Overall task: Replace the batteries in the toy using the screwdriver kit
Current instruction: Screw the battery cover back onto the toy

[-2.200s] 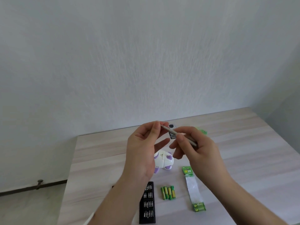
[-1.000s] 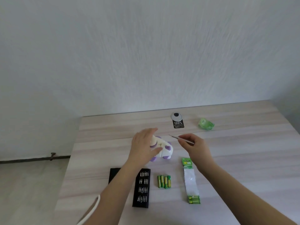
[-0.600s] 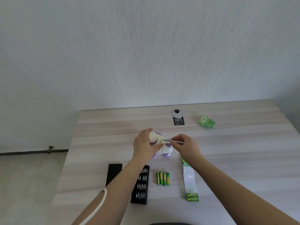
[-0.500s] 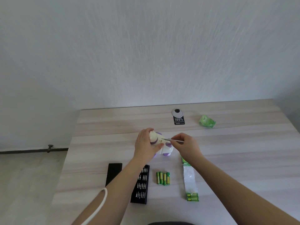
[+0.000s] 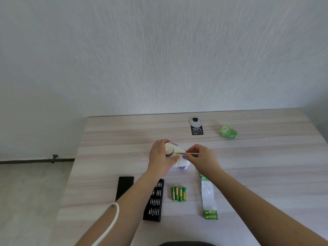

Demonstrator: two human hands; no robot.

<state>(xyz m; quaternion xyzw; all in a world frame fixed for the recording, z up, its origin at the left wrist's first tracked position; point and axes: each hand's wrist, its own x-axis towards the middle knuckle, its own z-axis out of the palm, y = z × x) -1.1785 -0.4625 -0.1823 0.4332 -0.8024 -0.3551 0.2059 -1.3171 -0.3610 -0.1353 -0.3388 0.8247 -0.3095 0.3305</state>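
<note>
Screwdriver (image 5: 190,153) pinched near its tip end between thumb and fingers of right hand (image 5: 201,158), shaft lying almost level, tip pointed left onto toy (image 5: 174,155). Contact with a screw head too small to confirm. Left hand (image 5: 160,158) curled round left side of toy, thumb across the front, pinning it to table (image 5: 266,166). Both grips closed, each on its own thing.

Toy at table centre, small white-and-purple plastic body. Probably light, hollow, hard-shelled, smooth enough to skid under sideways tool pressure. Best held as now: palm over the bulk, well clear of the battery hatch. Thin metal driver stiff but easy to slip out of a tiny screw slot, so short pinch near the tip seems right, light axial push.

Near side, left to right: black lid (image 5: 125,188), open bit tray (image 5: 154,201) partly under left forearm, four loose green batteries (image 5: 178,193) side by side, torn battery pack (image 5: 209,199). Batteries round, likely to roll if nudged.

Far side: black label tag (image 5: 196,126), crumpled green wrapper (image 5: 228,132) to its right.
</note>
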